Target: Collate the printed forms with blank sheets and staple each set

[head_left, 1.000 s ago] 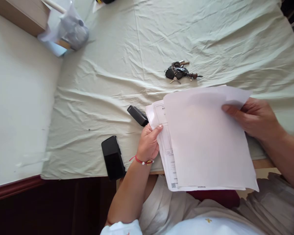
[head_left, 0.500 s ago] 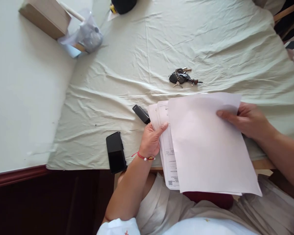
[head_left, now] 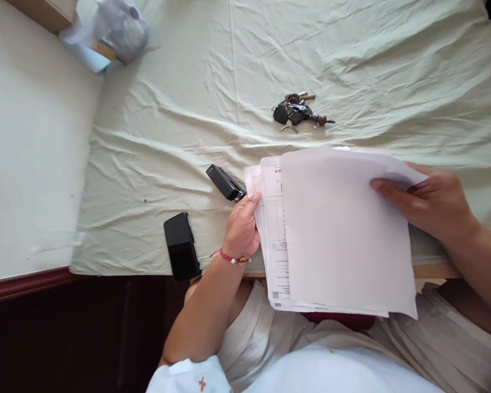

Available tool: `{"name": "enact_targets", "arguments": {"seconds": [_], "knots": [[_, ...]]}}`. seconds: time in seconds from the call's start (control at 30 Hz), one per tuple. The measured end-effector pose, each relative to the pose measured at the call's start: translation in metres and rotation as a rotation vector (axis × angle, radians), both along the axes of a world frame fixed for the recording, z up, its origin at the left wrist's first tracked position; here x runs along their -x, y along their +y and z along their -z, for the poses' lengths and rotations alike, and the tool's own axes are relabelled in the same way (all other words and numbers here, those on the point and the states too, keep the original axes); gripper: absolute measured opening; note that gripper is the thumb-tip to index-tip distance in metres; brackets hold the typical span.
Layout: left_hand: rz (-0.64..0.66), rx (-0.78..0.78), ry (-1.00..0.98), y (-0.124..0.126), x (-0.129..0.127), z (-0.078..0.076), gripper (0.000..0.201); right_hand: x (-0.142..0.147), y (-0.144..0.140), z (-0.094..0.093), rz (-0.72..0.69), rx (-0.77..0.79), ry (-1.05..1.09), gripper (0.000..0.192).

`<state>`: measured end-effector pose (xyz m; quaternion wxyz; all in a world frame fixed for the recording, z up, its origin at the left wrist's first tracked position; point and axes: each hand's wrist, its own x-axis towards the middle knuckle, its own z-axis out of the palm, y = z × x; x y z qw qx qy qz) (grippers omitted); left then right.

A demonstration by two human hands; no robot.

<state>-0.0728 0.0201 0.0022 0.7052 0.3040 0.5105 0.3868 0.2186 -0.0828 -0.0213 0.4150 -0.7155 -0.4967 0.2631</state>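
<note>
A stack of printed papers (head_left: 275, 234) lies over the table's near edge, its left side fanned out. My left hand (head_left: 242, 226), with a red string bracelet at the wrist, grips the stack's left edge, thumb on top. On the stack rests a blank white sheet (head_left: 347, 234), covering most of the print. My right hand (head_left: 429, 202) pinches this sheet at its upper right, thumb above and the other fingers hidden beneath. Just beyond my left fingers sits a black stapler (head_left: 225, 183), its near end close to the papers.
A black phone (head_left: 182, 247) lies at the table's near edge, left of my forearm. Farther back is a bunch of keys (head_left: 297, 112). A clear plastic bag (head_left: 123, 33) and a cardboard box (head_left: 49, 11) stand at the far left. A wrinkled pale green cloth (head_left: 180, 109) covers the table.
My right hand has shifted slightly right, and the sheet's upper right corner is now bent more over it. My left thumb has slid back toward the stack's edge. The view has shifted a little.
</note>
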Motion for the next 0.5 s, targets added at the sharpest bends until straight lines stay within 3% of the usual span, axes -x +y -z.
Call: {"name": "enact_targets", "arguments": {"seconds": [0.13, 0.27, 0.37, 0.5], "knots": [[-0.015, 0.014, 0.032, -0.001, 0.000, 0.000, 0.017, -0.003, 0.002, 0.003, 0.100, -0.028, 0.216, 0.023], [0.068, 0.049, 0.011, -0.002, 0.003, -0.002, 0.024, -0.006, 0.010, 0.003, 0.237, -0.124, 0.542, 0.033], [0.120, 0.060, -0.018, -0.003, 0.005, -0.003, 0.027, -0.009, 0.016, 0.002, 0.289, -0.177, 0.625, 0.031], [0.138, 0.058, -0.027, -0.004, 0.004, -0.004, 0.026, -0.010, 0.018, -0.007, 0.252, -0.232, 0.687, 0.025]]}}
